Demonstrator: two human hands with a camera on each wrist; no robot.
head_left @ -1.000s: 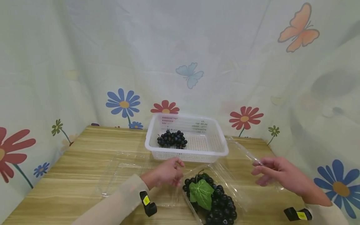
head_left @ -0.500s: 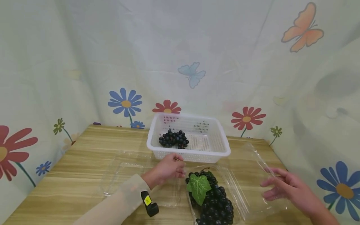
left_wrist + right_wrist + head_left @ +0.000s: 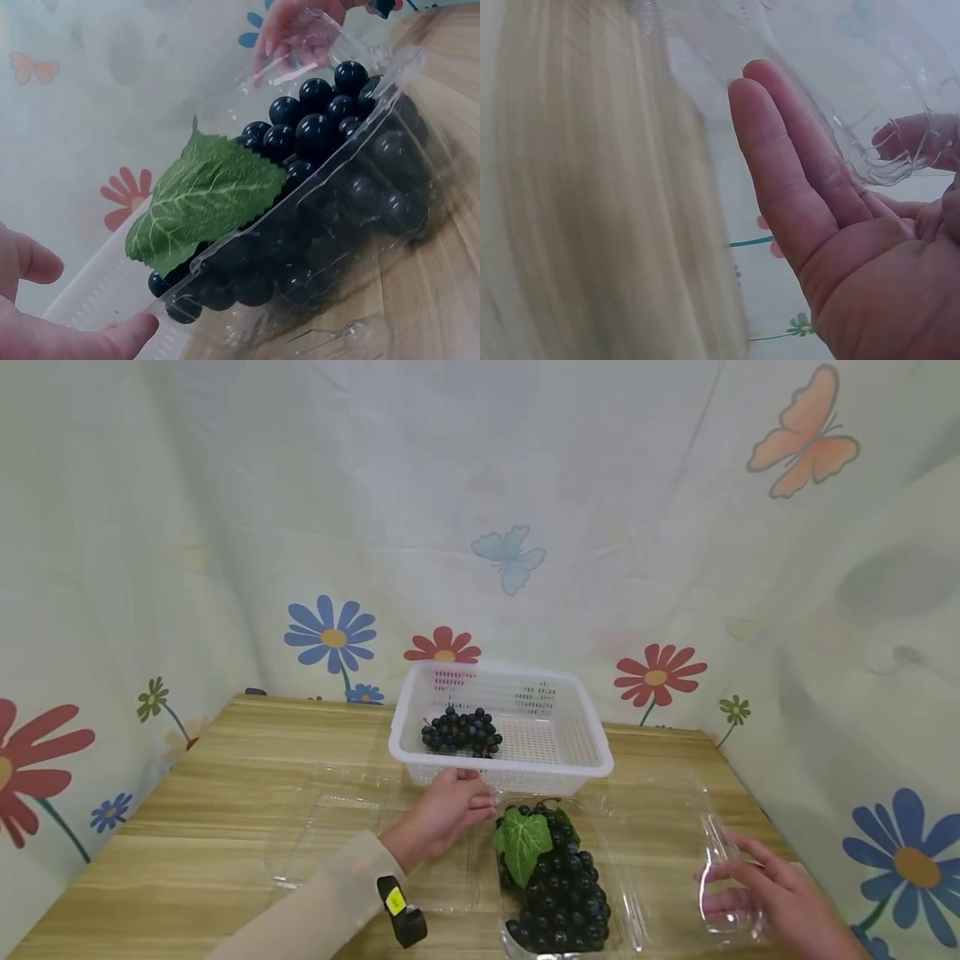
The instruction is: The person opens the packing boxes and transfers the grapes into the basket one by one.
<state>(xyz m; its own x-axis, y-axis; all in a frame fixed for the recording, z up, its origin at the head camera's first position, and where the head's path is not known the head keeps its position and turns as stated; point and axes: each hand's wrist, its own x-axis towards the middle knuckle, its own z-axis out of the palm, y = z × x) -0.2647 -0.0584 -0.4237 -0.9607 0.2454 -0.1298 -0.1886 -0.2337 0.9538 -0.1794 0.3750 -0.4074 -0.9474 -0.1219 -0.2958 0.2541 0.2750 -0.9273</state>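
A clear plastic clamshell box (image 3: 633,910) holds a bunch of dark grapes (image 3: 564,893) with a green leaf (image 3: 524,842) on top. Its clear lid (image 3: 667,852) is swung out to the right. My right hand (image 3: 772,889) is at the lid's outer edge, fingers straight; in the right wrist view the thumb shows through the plastic. My left hand (image 3: 450,810) is by the box's far left corner. In the left wrist view, a fingertip (image 3: 135,334) of that hand meets the corner of the rim, with the other digit apart.
Behind the box stands a white perforated basket (image 3: 510,770) with a smaller bunch of dark grapes (image 3: 461,732) in its left half. A second clear plastic container (image 3: 330,827) lies unfolded on the wooden table (image 3: 172,852), left of the filled box. A flower-printed curtain (image 3: 360,493) surrounds the table.
The lid has tipped outward and down to the right, with my right hand moving down alongside it. The filled box has turned straighter. My left hand has stayed by its corner.
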